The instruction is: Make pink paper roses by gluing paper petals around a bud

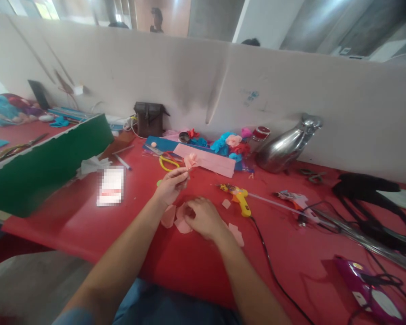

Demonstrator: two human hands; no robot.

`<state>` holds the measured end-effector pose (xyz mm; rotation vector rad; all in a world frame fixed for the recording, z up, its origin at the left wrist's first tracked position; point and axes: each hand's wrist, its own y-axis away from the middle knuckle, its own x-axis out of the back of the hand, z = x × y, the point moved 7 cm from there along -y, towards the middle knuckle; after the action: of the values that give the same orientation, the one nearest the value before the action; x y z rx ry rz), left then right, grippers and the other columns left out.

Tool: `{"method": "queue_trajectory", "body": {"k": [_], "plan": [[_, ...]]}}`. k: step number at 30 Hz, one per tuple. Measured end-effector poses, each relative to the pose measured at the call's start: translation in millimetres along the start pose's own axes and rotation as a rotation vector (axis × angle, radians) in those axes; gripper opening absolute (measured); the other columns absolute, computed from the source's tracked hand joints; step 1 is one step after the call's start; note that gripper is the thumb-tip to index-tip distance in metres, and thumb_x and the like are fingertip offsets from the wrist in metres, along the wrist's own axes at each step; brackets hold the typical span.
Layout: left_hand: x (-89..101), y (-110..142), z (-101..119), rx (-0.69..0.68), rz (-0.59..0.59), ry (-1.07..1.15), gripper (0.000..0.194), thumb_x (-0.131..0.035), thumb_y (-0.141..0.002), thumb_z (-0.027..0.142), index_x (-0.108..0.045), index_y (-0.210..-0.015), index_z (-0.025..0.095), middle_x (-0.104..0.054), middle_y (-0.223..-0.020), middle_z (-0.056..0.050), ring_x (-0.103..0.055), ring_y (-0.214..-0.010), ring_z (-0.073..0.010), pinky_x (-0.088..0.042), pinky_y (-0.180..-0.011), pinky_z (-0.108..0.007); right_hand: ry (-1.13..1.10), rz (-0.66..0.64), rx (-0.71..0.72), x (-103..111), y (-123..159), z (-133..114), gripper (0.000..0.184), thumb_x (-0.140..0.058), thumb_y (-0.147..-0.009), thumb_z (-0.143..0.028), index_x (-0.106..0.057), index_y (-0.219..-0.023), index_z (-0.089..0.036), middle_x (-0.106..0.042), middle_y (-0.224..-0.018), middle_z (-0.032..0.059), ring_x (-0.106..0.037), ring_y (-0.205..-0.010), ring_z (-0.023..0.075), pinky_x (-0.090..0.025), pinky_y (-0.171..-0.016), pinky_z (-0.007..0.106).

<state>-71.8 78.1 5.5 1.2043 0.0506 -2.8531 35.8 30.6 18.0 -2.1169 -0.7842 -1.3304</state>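
Observation:
In my left hand, a small pink paper flower is pinched upright between thumb and fingertips. My right hand is lower on the red table, fingers curled onto a pink paper petal in a loose group of cut pieces. Another petal lies just left of it. To the right are a small pink piece and more cut pink paper, partly behind my right wrist. A yellow glue gun rests right of my right hand.
Scissors and a pink paper strip lie beyond my hands. Finished paper flowers and a metal jug stand near the wall. A second glue gun is at right, with cords around. A green board rises at left.

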Motion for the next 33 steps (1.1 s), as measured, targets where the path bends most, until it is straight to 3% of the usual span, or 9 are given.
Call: {"method": "queue_trajectory", "body": {"k": [5,10,15,17,19,22,25,27,33], "plan": [[-2.1,1.3,-1.0,0.015,0.014,0.011,0.02,-0.075,-0.06,0.014,-0.067,-0.078,0.015,-0.06,-0.06,0.001,-0.051,-0.054,-0.0044,-0.034,-0.047,-0.014,-0.185,0.115,-0.125,3.8,-0.7,18.7,0.015,-0.054,-0.076,-0.014,-0.066,-0.081,-0.022,-0.07,-0.085,0.0019,-0.061,-0.078,0.0166,-0.04,-0.069,0.026],[-2.7,1.8,-4.6,0.044,0.011,-0.019,0.02,-0.075,-0.061,0.016,-0.067,-0.079,0.015,-0.06,-0.06,0.001,-0.05,-0.052,-0.0044,-0.035,-0.048,-0.015,-0.438,0.233,-0.209,11.8,1.9,32.8,0.01,-0.057,-0.08,-0.025,-0.066,-0.076,-0.023,-0.072,-0.077,-0.0003,-0.065,-0.07,0.0158,-0.044,-0.065,0.025],[-1.8,0.7,-2.7,0.027,0.012,-0.011,0.02,-0.074,-0.061,0.015,-0.067,-0.079,0.015,-0.06,-0.06,0.001,-0.049,-0.05,-0.0039,-0.031,-0.046,-0.015,-0.258,0.27,-0.179,20.4,3.5,28.0,0.008,-0.063,-0.077,-0.024,-0.066,-0.07,-0.023,-0.069,-0.073,0.0008,-0.06,-0.072,0.0174,-0.042,-0.068,0.028],[-3.4,0.8,-0.8,0.024,0.001,-0.013,0.019,-0.074,-0.061,0.015,-0.066,-0.078,0.015,-0.06,-0.06,0.001,-0.047,-0.049,-0.0036,-0.029,-0.044,-0.015,-0.142,0.251,-0.111,22.7,2.9,19.8,0.002,-0.066,-0.074,-0.021,-0.066,-0.076,-0.022,-0.067,-0.078,0.0023,-0.057,-0.078,0.019,-0.041,-0.071,0.03],[-5.2,1.3,1.3,0.024,-0.003,-0.015,0.018,-0.074,-0.061,0.015,-0.066,-0.076,0.015,-0.059,-0.058,0.002,-0.046,-0.047,-0.0034,-0.028,-0.044,-0.015,-0.107,0.185,-0.017,20.6,1.9,10.1,0.011,-0.067,-0.072,-0.02,-0.065,-0.083,-0.022,-0.064,-0.087,0.0037,-0.053,-0.086,0.0196,-0.04,-0.074,0.03],[-5.6,2.1,3.4,0.032,0.018,-0.015,0.019,-0.074,-0.059,0.015,-0.065,-0.075,0.015,-0.058,-0.056,0.002,-0.045,-0.046,-0.0037,-0.027,-0.043,-0.016,-0.095,0.022,0.068,9.6,1.9,0.6,0.009,-0.069,-0.071,-0.027,-0.064,-0.075,-0.021,-0.062,-0.085,0.0035,-0.051,-0.085,0.019,-0.039,-0.075,0.03],[-5.9,2.3,4.7,0.023,0.014,-0.004,0.019,-0.075,-0.058,0.015,-0.065,-0.075,0.015,-0.06,-0.057,0.001,-0.045,-0.046,-0.0038,-0.026,-0.042,-0.016,-0.03,-0.083,0.045,-0.7,3.4,0.6,0.021,-0.074,-0.064,-0.035,-0.06,-0.067,-0.02,-0.061,-0.074,0.0023,-0.05,-0.079,0.0195,-0.038,-0.075,0.032],[-5.0,2.0,4.3,0.022,0.013,-0.001,0.019,-0.075,-0.059,0.015,-0.065,-0.076,0.015,-0.06,-0.057,0.001,-0.045,-0.046,-0.0037,-0.025,-0.042,-0.016,-0.039,-0.114,0.032,-4.3,4.5,0.4,0.02,-0.073,-0.065,-0.032,-0.058,-0.064,-0.02,-0.06,-0.071,0.0009,-0.051,-0.075,0.0181,-0.037,-0.076,0.032],[-3.8,2.8,1.1,0.062,0.038,-0.034,0.021,-0.075,-0.059,0.015,-0.066,-0.078,0.015,-0.059,-0.059,0.001,-0.049,-0.05,-0.0042,-0.033,-0.047,-0.016,-0.318,-0.112,-0.046,2.2,6.3,0.3,0.009,-0.062,-0.073,-0.021,-0.058,-0.066,-0.021,-0.062,-0.07,-0.001,-0.055,-0.067,0.0147,-0.041,-0.066,0.027]]}}
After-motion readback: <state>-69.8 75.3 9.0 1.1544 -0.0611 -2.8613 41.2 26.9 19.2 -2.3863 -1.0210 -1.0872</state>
